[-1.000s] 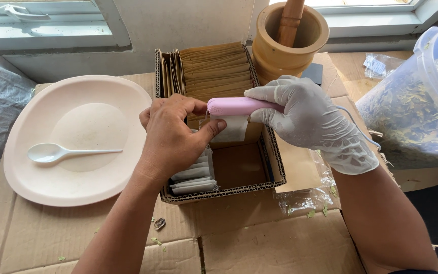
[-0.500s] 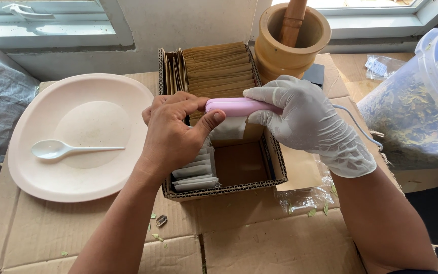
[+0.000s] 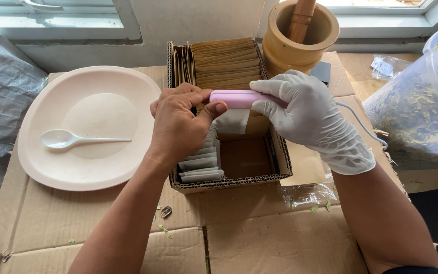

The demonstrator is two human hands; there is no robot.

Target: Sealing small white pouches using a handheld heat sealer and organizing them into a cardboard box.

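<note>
Flattened cardboard (image 3: 259,238) under a window sill serves as the worktop, and at its middle I see an open corrugated box (image 3: 229,180) with both of the person's hands meeting above it. From where I watch, the gloved right hand (image 3: 310,119) is wrapped shut around a slim pink handheld sealer (image 3: 239,98), whose long axis runs level from left to right, parallel to the worktop's near edge. Its free end points toward the bare left hand (image 3: 181,127), which pinches that tip together with the top of a small pale sachet (image 3: 231,121) hanging just beneath the tool. So the sachet sits directly below the sealer, over the box's empty right half, with the left hand touching it. Brown packets (image 3: 226,63) stand filed along the box's far side. A pale plate (image 3: 89,127) holding a white spoon (image 3: 69,138) lies at the worktop's left edge, and a wooden mortar (image 3: 300,35) stands at the far right corner.
</note>
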